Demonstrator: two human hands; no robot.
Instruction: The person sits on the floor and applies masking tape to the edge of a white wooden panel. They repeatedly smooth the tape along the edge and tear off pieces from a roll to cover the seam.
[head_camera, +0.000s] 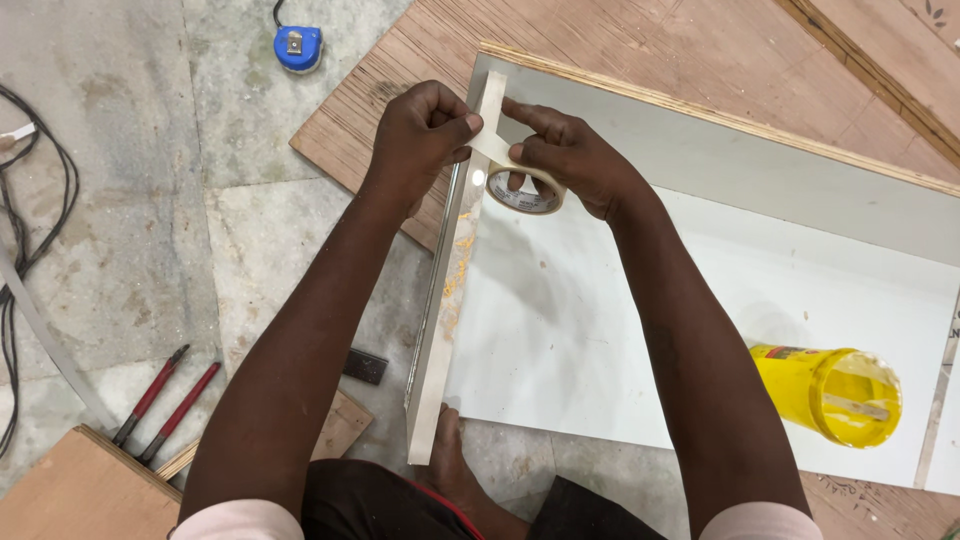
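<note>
My left hand pinches the free end of a strip of beige masking tape at the far end of a white edge strip standing against a white laminated board. My right hand holds the tape roll just right of it, thumb and fingers around the ring. The pulled strip runs up over the board's far corner between both hands. My foot rests against the near end of the edge strip.
A yellow plastic jar lies on its side on the board at right. A blue tape measure sits on the stone floor at the top. Red-handled pliers and black cables lie at left, plywood sheets beyond.
</note>
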